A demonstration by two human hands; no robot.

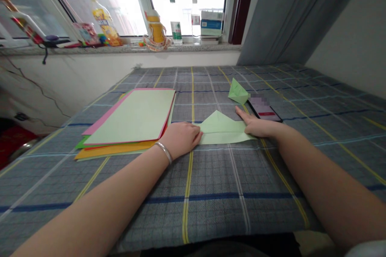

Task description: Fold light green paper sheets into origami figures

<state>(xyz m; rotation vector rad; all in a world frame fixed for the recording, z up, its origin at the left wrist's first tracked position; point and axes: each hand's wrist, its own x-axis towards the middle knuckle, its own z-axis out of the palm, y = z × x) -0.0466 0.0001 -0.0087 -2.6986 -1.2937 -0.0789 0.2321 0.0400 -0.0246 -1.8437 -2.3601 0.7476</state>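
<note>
left hand (181, 140), right hand (256, 125): both open, flat, pressing 1 pale green folded paper (221, 131) | beside: 1 small green paper fold (238, 92), 1 multicoloured paper stack (129, 116), 1 black phone (265, 111)

A folded sheet of pale green paper (221, 130) lies flat near the middle of the checked cloth (211, 217), its central point aimed at the far edge and a crease running lengthwise. The left hand (181, 139) presses its left end; the right hand (256, 125) rests along its right end. A smaller folded green paper piece (238, 92) sits just beyond.
</note>
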